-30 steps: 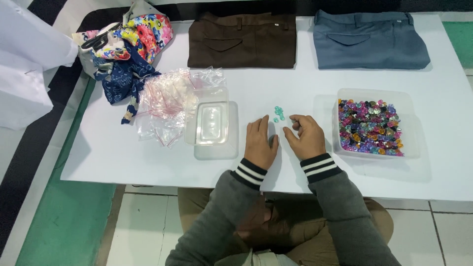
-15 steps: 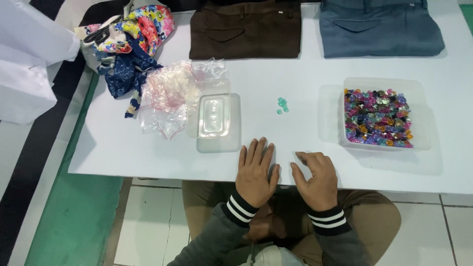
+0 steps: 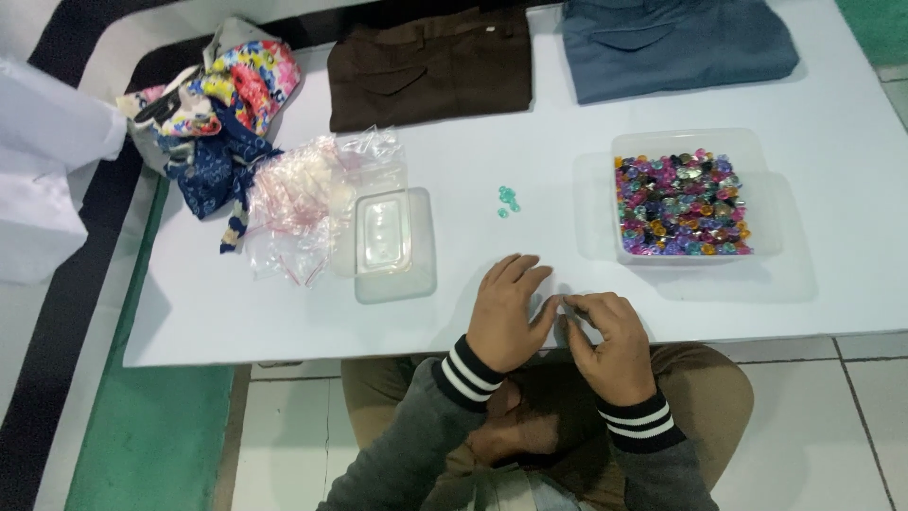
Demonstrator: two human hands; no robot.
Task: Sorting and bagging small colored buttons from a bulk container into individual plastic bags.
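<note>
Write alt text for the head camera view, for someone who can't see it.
Seen from above, a person's left hand and right hand meet at the near edge of a white table. Beyond them lie a few green beads, a tub of mixed beads, an empty clear tub, plastic bags and folded trousers.

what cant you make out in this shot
- Whatever the right hand pinches against the left hand: head view, fingers cover it, too small.
- Small green pieces: too small to identify.
- Blue folded garment: cut by the top edge.
</note>
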